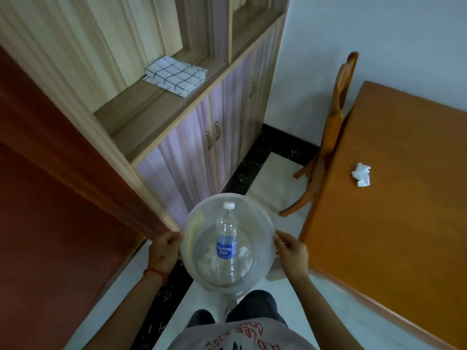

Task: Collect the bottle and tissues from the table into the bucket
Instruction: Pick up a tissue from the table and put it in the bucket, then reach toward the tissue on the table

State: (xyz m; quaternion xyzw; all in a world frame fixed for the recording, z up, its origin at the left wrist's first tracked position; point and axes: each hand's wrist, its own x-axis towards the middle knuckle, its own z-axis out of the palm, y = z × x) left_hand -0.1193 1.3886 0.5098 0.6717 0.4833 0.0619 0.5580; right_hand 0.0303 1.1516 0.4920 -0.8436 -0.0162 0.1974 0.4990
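Observation:
A clear plastic bucket (265, 223) hangs in front of me above the floor. My left hand (164, 251) grips its left rim and my right hand (293, 251) grips its right rim. Inside it stands a clear water bottle (226, 238) with a blue label and white cap, leaning toward the far wall. Crumpled white tissues (243, 256) lie at the bucket's bottom around the bottle. One more crumpled white tissue (362, 173) lies on the orange wooden table (404, 223) to my right, near its left edge.
A wooden chair (331, 137) is pushed against the table's far left side. A cabinet with purple doors (202, 152) and a folded checked cloth (175, 75) on its shelf stands ahead on the left. A dark red door (50, 198) is at the left.

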